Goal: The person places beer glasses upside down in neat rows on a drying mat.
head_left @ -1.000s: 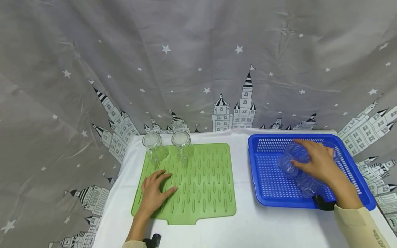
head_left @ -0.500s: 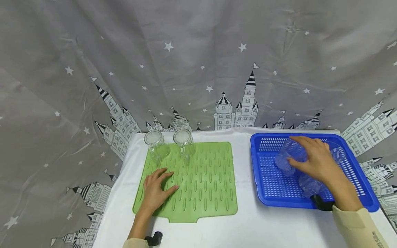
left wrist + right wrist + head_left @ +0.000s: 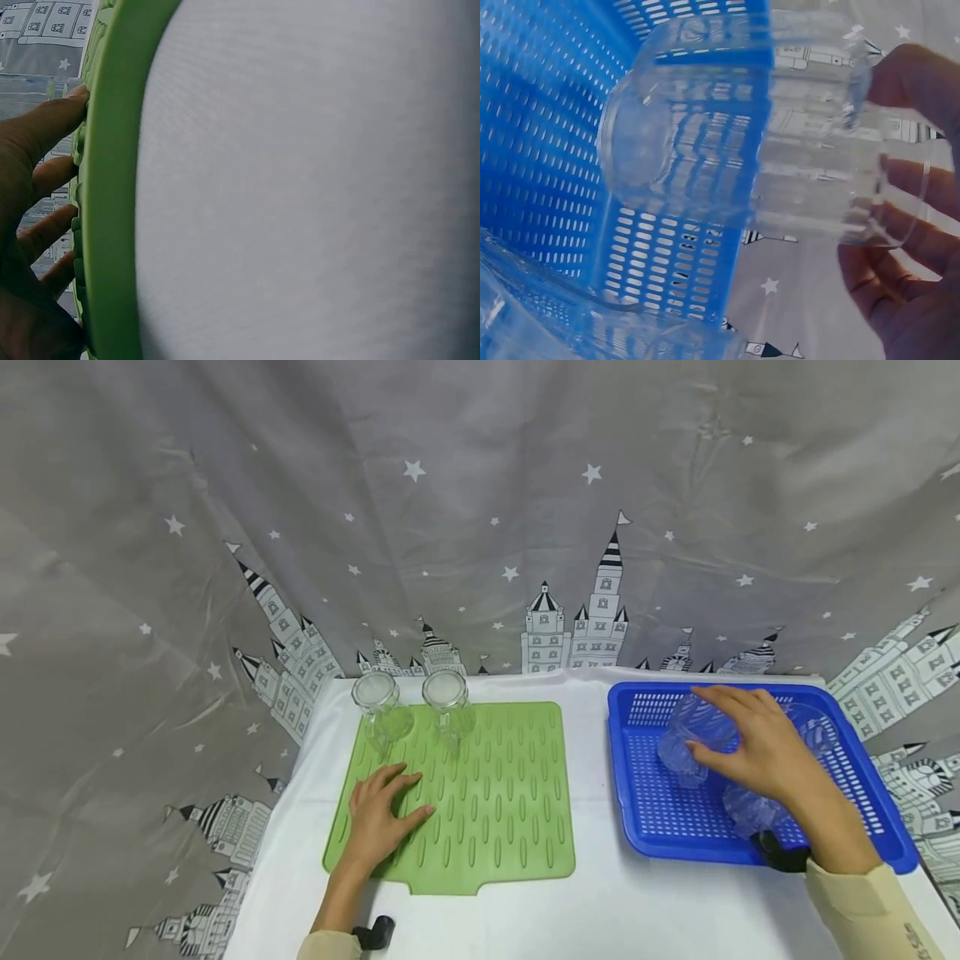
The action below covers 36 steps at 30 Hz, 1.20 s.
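Note:
My right hand (image 3: 765, 747) grips a clear glass mug (image 3: 688, 739) by its rim end over the blue basket (image 3: 637, 847). In the right wrist view, the fingers and thumb spread around the rim of the mug (image 3: 705, 142), whose base points away from the hand. Another clear glass (image 3: 750, 810) lies in the basket below the wrist, and more glass shows to the right, partly hidden. My left hand (image 3: 378, 818) rests on the green ribbed mat (image 3: 495, 810) with relaxed, parted fingers, holding nothing. Two glass mugs, one left (image 3: 378, 710) and one right (image 3: 447, 706), stand upside down at the mat's back left.
A white cloth (image 3: 592, 910) covers the table beneath the mat and basket. Behind it hangs a grey curtain (image 3: 465, 468) printed with stars and castles. The basket's raised rim surrounds the glasses.
My right hand has shifted slightly left and up within the basket, and the gripped glass mug has moved with it, away from the other glass. The left hand stays on the mat.

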Motion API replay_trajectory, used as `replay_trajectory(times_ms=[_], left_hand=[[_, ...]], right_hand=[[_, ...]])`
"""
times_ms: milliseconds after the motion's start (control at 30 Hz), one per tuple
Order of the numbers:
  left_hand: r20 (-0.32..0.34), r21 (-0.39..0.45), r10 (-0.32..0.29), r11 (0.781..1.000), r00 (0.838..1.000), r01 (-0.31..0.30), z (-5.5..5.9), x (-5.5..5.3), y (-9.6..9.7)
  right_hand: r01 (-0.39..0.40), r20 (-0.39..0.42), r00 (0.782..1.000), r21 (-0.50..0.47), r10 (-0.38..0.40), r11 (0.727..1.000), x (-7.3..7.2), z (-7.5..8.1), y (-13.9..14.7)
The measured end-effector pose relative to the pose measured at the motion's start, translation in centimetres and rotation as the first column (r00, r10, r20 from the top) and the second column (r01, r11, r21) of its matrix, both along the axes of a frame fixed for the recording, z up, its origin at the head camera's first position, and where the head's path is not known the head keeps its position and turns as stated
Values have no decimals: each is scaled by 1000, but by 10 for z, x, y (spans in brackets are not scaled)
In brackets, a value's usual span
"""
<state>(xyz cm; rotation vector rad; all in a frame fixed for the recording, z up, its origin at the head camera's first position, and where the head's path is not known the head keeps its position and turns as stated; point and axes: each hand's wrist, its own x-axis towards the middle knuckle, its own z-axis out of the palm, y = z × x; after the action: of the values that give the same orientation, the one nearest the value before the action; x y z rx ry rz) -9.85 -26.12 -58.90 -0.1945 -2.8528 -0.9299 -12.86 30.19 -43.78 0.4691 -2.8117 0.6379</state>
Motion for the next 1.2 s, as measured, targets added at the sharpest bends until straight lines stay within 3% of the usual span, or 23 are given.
replay_trajectory(times_ms=[267, 533, 733, 1000, 1200], left_hand=[[8, 10, -7, 1000, 1000, 7, 2, -6, 1], [41, 14, -15, 1000, 999, 15, 6, -15, 6], [41, 12, -26, 1000, 999, 26, 9, -22, 9], [4, 0, -14, 1000, 1000, 14, 8, -12, 2], [-3, 12, -16, 1000, 1000, 16, 6, -1, 1]], right_hand=[[-27, -78, 997, -44, 24, 999, 1, 13, -9], [33, 19, 999, -76, -32, 997, 7, 38, -15], [14, -8, 1000, -87, -15, 996, 6, 47, -18], [-63, -63, 996, -116, 56, 991, 2, 44, -33], [-106, -50, 994, -156, 99, 982, -1, 43, -48]])
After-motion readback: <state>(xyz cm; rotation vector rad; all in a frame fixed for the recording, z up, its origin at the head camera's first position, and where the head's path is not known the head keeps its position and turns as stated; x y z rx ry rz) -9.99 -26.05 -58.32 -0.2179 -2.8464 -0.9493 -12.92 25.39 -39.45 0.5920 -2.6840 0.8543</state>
